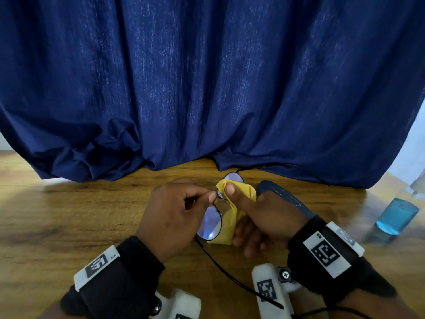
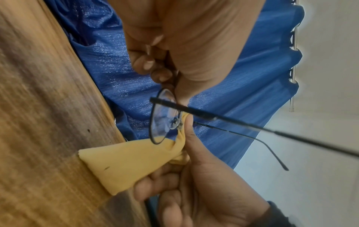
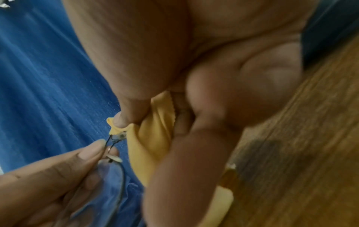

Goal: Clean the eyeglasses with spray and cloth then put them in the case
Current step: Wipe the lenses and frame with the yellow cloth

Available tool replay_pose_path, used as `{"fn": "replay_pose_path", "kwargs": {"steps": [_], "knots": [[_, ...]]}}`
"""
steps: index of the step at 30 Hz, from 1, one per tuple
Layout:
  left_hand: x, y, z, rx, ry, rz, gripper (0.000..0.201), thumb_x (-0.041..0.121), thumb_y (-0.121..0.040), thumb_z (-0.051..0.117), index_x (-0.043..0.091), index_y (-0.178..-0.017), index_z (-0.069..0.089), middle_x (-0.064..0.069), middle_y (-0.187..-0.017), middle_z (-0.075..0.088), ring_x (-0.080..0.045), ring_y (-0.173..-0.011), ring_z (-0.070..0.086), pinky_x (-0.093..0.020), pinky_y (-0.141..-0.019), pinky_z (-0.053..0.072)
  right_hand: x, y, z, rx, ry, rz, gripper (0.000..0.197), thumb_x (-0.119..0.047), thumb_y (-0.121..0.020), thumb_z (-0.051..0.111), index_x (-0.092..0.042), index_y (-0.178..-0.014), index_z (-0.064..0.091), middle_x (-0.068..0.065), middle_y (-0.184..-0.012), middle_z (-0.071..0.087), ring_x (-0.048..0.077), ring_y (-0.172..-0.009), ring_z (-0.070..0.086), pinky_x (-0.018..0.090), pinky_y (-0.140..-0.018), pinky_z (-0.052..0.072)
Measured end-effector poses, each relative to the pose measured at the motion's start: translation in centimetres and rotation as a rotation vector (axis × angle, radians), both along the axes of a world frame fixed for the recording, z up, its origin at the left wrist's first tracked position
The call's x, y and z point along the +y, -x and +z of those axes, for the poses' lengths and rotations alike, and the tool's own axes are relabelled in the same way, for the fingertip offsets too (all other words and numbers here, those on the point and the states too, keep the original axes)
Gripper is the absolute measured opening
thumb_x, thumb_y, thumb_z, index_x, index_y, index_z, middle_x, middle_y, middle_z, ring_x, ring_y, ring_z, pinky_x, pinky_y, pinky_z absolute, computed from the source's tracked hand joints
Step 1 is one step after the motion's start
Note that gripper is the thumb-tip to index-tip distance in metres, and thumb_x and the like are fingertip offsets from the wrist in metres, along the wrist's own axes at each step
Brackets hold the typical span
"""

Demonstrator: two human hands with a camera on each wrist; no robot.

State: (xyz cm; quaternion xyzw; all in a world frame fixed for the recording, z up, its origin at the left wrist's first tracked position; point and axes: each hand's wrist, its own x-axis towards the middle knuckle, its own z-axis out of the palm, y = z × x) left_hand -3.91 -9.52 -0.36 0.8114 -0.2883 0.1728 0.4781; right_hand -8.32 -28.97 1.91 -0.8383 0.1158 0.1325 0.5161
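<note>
So the left hand [image 1: 174, 215] is pinching the eyeglasses [image 1: 212, 223] by the bridge, holding them up over the wooden table [image 1: 69, 215]. The right hand [image 1: 264, 217] is gripping a yellow cloth [image 1: 230, 224], thumb pressing it onto the far lens. The dark case [image 1: 285, 199] is lying right behind that hand, and the blue spray bottle [image 1: 396, 216] is sitting off to the right.

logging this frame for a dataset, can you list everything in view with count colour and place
eyeglasses: one, thin black frame, held above the table between both hands
cleaning cloth: one, yellow, wrapped over the far lens
eyeglass case: one, dark blue, on the table behind the right hand
spray bottle: one, clear with blue liquid, far right of the table
table: one, brown wood
curtain: one, dark blue, behind the table
wrist cameras: two, white, on black bands
left hand: pinches the frame at the bridge
right hand: grips the cloth, thumb pressing on it
</note>
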Motion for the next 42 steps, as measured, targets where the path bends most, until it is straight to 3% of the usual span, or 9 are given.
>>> {"fn": "replay_pose_path", "kwargs": {"steps": [4, 9, 16, 22, 26, 30, 34, 38, 42], "knots": [[0.1, -0.2, -0.1, 0.025, -0.019, -0.011, 0.012, 0.024, -0.091, 0.072, 0.028, -0.085, 0.082, 0.012, -0.077, 0.075, -0.009, -0.077, 0.068, -0.019, -0.063, 0.051, 0.2, -0.5, -0.1, -0.098, -0.287, -0.014, 0.058, -0.052, -0.084, 0.068, 0.002, -0.103, 0.073, 0.018, -0.089, 0.078, 0.026, -0.068, 0.073, 0.027, -0.052, 0.053], [-0.1, -0.3, -0.2, 0.072, -0.047, -0.093, 0.013, 0.023, -0.092, 0.071, 0.025, -0.087, 0.082, 0.009, -0.082, 0.076, -0.010, -0.079, 0.069, -0.031, -0.069, 0.054, -0.5, -0.9, -0.3, -0.170, -0.423, 0.001, 0.044, -0.029, -0.072, 0.079, 0.001, -0.104, 0.074, 0.014, -0.090, 0.076, 0.022, -0.075, 0.072, 0.031, -0.063, 0.052], [-0.1, -0.3, -0.3, 0.079, -0.083, -0.118, 0.012, 0.023, -0.093, 0.071, 0.027, -0.089, 0.082, 0.009, -0.081, 0.075, -0.010, -0.079, 0.067, -0.024, -0.065, 0.052, -0.7, -1.6, -0.9, -0.198, -0.573, 0.024, 0.042, -0.006, -0.070, 0.078, 0.004, -0.110, 0.069, 0.014, -0.101, 0.074, 0.022, -0.094, 0.071, 0.035, -0.088, 0.054], [0.0, -0.2, -0.1, 0.079, -0.086, -0.118, 0.014, 0.019, -0.093, 0.070, 0.024, -0.088, 0.081, 0.009, -0.080, 0.071, -0.010, -0.082, 0.065, -0.012, -0.065, 0.046, -0.5, -1.1, -0.7, -0.299, -0.368, -0.003, 0.041, -0.019, -0.068, 0.086, 0.003, -0.100, 0.072, 0.011, -0.088, 0.072, 0.019, -0.083, 0.067, 0.034, -0.072, 0.054], [0.0, -0.2, 0.1, 0.056, -0.134, -0.140, 0.016, 0.018, -0.095, 0.067, 0.028, -0.090, 0.080, 0.010, -0.085, 0.071, -0.007, -0.087, 0.063, -0.010, -0.069, 0.046, -0.6, -1.1, -0.5, -0.347, -0.120, 0.078, 0.035, -0.032, -0.074, 0.088, -0.005, -0.092, 0.076, 0.020, -0.091, 0.075, 0.025, -0.083, 0.074, 0.047, -0.083, 0.060], [0.1, -0.1, 0.0, 0.033, -0.147, -0.116, 0.014, 0.019, -0.093, 0.069, 0.028, -0.089, 0.080, 0.017, -0.082, 0.068, -0.001, -0.088, 0.063, -0.006, -0.070, 0.044, -0.7, -0.8, -0.4, -0.315, -0.286, 0.096, 0.025, -0.006, -0.083, 0.078, 0.006, -0.104, 0.072, 0.015, -0.092, 0.075, 0.021, -0.083, 0.073, 0.035, -0.071, 0.061], [0.1, -0.4, -0.1, 0.058, -0.104, -0.095, 0.012, 0.019, -0.091, 0.071, 0.026, -0.090, 0.081, 0.014, -0.085, 0.071, -0.003, -0.089, 0.065, -0.007, -0.071, 0.046, -0.8, -0.9, -0.7, -0.272, -0.395, 0.092, 0.031, 0.000, -0.081, 0.075, 0.008, -0.111, 0.069, 0.020, -0.104, 0.073, 0.026, -0.093, 0.070, 0.041, -0.081, 0.058], [0.2, -0.3, 0.0, 0.068, -0.123, -0.115, 0.012, 0.023, -0.091, 0.071, 0.028, -0.093, 0.082, 0.014, -0.084, 0.071, -0.004, -0.087, 0.065, -0.010, -0.070, 0.047, -0.6, -1.2, -0.9, -0.271, -0.379, 0.072, 0.040, -0.015, -0.071, 0.086, 0.006, -0.101, 0.072, 0.016, -0.091, 0.073, 0.027, -0.087, 0.069, 0.040, -0.081, 0.054], [0.3, -0.5, -0.1, 0.061, -0.120, -0.109, 0.014, 0.020, -0.093, 0.070, 0.027, -0.093, 0.082, 0.010, -0.086, 0.073, -0.008, -0.085, 0.067, -0.020, -0.071, 0.053, -0.5, -1.5, -1.3, -0.332, -0.266, 0.010, 0.041, -0.039, -0.057, 0.095, -0.012, -0.082, 0.077, 0.011, -0.085, 0.077, 0.026, -0.081, 0.073, 0.040, -0.074, 0.057]]}}
